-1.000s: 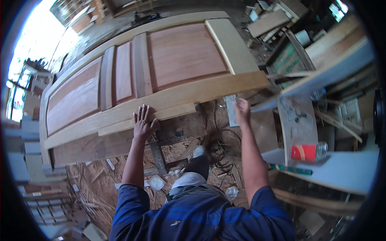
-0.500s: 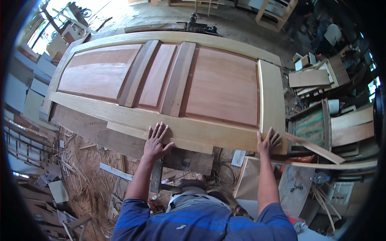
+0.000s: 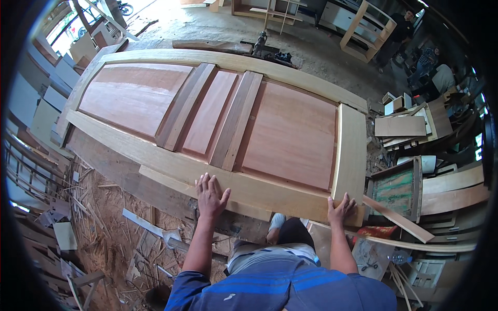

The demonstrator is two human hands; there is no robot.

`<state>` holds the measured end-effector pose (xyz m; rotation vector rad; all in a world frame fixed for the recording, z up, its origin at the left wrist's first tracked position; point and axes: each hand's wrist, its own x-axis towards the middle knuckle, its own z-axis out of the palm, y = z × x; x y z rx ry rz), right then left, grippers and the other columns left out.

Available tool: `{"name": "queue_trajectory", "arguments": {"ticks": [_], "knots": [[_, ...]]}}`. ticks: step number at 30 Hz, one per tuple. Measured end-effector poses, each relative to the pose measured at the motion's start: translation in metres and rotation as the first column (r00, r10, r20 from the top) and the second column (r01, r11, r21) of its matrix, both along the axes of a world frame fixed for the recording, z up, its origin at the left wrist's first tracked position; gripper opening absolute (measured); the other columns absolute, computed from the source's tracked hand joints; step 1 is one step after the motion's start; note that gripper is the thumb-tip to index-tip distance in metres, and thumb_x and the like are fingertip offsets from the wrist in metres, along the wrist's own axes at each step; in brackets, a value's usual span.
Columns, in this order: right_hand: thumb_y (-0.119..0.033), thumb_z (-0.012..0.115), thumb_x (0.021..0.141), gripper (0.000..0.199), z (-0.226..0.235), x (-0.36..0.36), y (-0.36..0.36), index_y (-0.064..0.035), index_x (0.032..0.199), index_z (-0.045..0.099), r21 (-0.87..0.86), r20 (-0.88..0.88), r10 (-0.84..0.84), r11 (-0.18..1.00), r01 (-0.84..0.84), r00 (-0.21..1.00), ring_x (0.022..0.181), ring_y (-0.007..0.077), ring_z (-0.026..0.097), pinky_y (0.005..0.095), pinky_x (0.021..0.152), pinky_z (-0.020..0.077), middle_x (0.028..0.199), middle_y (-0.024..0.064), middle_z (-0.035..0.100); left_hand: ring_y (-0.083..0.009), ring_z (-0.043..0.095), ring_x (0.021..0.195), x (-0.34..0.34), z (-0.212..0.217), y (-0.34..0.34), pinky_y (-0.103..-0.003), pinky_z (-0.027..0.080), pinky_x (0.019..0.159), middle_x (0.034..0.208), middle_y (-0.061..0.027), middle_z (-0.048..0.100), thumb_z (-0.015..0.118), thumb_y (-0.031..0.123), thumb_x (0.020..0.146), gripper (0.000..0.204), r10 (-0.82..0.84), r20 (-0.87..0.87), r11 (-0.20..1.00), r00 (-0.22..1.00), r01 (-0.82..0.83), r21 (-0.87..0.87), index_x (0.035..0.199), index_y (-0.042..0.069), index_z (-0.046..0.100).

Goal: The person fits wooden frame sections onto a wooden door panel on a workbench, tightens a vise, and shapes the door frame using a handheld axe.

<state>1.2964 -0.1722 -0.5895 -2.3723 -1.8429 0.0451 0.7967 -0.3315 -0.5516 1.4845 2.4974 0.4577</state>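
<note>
In the head view a large panelled wooden door (image 3: 218, 124) lies flat, running from about ten o'clock near the upper left down to four o'clock at the right. Its pale frame encloses three reddish panels parted by darker uprights.

The left hand (image 3: 210, 194) lies palm down at the middle of the picture, on the near long rail of the door, fingers spread wide and pointing toward twelve o'clock. Its grip closes on nothing; it only presses flat on the wood, so the door stretches away from it toward twelve, ten and two o'clock.

The right hand (image 3: 341, 208) sits at about four o'clock, on the near right corner of the door where the long rail meets the short end rail. Its fingers are spread over the top face, and I cannot tell whether the thumb hooks under the edge. The door lies from this hand toward eleven o'clock.

Below the door, at seven to eight o'clock, the floor (image 3: 109, 228) is strewn with wood shavings and offcuts. A green-painted framed board (image 3: 397, 192) leans at three to four o'clock, just beside the door's end. At one o'clock stands an open wooden shelf frame (image 3: 365, 23), with other people near it.
</note>
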Motion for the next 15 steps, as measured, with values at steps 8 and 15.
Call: {"name": "queue_trajectory", "arguments": {"ticks": [8, 15], "knots": [[-0.028, 0.084, 0.086, 0.049, 0.011, -0.182, 0.256, -0.0040, 0.126, 0.067, 0.526, -0.295, 0.702, 0.686, -0.503, 0.649, 0.134, 0.0423, 0.056, 0.0527, 0.115, 0.0413, 0.135, 0.0222, 0.065, -0.0370, 0.021, 0.161, 0.002, 0.008, 0.048, -0.055, 0.009, 0.132, 0.170, -0.0243, 0.028, 0.070, 0.067, 0.085, 0.103, 0.175, -0.094, 0.984, 0.980, -0.173, 0.036, 0.162, 0.008, 0.035], [-0.027, 0.075, 0.093, 0.038, 0.016, -0.512, 0.520, -0.0041, 0.122, 0.065, 0.681, -0.258, 0.924, 0.381, -0.625, 0.281, 0.124, 0.0422, 0.061, 0.0515, 0.111, 0.0459, 0.125, 0.0211, 0.068, -0.0389, 0.021, 0.161, -0.007, 0.007, 0.058, -0.056, 0.011, 0.131, 0.171, -0.0226, 0.029, 0.067, 0.070, 0.083, 0.106, 0.168, -0.101, 0.976, 0.981, -0.180, -0.126, 0.164, 0.009, 0.036]]}}
